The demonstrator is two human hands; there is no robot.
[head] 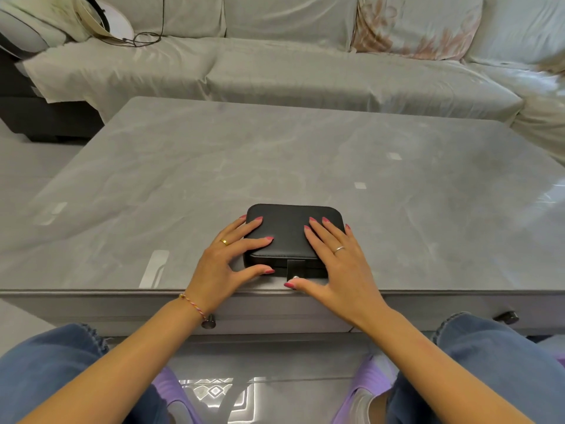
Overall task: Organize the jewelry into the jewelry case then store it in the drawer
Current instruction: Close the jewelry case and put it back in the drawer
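Head view looked down past 2 knees in blue jeans (46, 365) and purple slippers (171, 390) on a patterned floor. Just beyond them ran the front of the grey table (305, 154), with 2 dark drawer knobs — one (208, 322) below the left wrist, the other (507, 316) toward the right corner. The closed black jewelry case (286, 237) sat at the near edge of the surface, about midway along it, its snap tab (295, 270) facing the person. The left hand (227, 258) rested on the case's left side, fingers spread and nearly straight across the lid, thumb touching the front wall. The right hand (339, 264) lay flat over the right side, fingers extended on the lid and thumb by the snap — neither hand was clenched round the case. Beyond the far edge stood a sofa (290, 68) under pale covers, with a floral cushion (419, 26) at its right and a cable (146, 38) at its left.
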